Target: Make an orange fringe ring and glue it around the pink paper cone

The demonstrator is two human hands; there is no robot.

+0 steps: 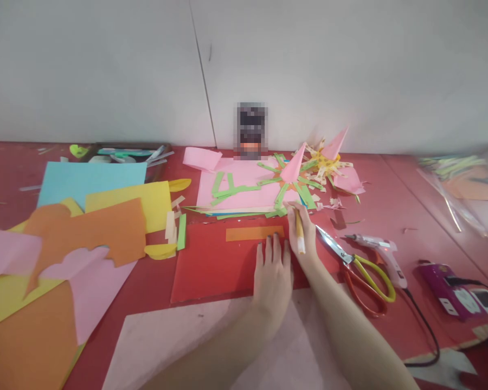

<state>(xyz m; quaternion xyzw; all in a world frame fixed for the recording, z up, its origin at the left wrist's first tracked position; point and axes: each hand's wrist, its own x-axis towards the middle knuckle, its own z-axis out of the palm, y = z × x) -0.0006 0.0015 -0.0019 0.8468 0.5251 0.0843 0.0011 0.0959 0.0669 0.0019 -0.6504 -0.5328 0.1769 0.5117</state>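
the orange strip [248,234] lies flat on the red board [211,265], near its far edge, with its long side running left to right. the person's left hand [273,271] is palm down on the board, its fingers straight and slightly spread, the longest reaching the right part of the strip. the right hand [308,238] is curled just beyond the strip's right end, its fingers closed around a yellow stick [300,233] (a pencil or pen, perhaps, though its working tip is too small to make out).

the strip looks like paper or thin card, so it is probably very light, limp along its length and quick to skid on the smooth board. it would likely crease if pinched hard in the middle; flat fingertips near an end should steady it, and a short edge seems the kindest place to lift it. the board looks stiffer and heavier, best taken by opposite edges. the stick appears rigid and easy to grip around its barrel.

to the right of the hands lie scissors [347,258] with parted blades, and beyond them a glue gun [384,246].
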